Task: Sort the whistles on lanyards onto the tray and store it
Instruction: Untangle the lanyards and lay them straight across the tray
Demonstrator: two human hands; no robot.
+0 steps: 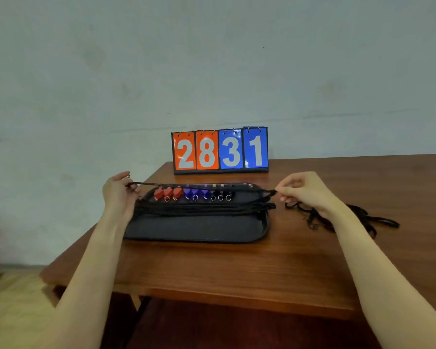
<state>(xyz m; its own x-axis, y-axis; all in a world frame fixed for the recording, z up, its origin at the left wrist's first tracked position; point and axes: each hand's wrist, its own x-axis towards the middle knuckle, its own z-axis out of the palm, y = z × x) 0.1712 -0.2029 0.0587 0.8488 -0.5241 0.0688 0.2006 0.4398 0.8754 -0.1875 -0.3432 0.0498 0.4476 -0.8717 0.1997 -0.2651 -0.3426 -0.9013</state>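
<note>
A black tray sits on the wooden counter, near its left end. Along the tray's far side lie nine whistles in a row, grouped by colour: three red whistles on the left, three blue whistles in the middle, three black whistles on the right. Their black lanyards lie bundled lengthwise across the middle of the tray.

The left hand pinches one end of a taut lanyard at the tray's left edge, and the right hand pinches the other end just past the right edge, fingers curled on the cord. It is stretched above the whistles. A loose tangle of cord lies on the counter to the right, partly under the right forearm.

The step in hand seems to be laying this cord down straight. It would go best with even tension in both hands, lowering the cord onto the near bundle and not across the whistles, so the row is not dragged out of order. Both ends should be released together, inside the rim. The tangle on the right probably needs attention before the tray is stored.

Behind the tray stands a flip scoreboard: orange cards reading 2 and 8, blue cards reading 3 and 1. No brand is readable.
</note>
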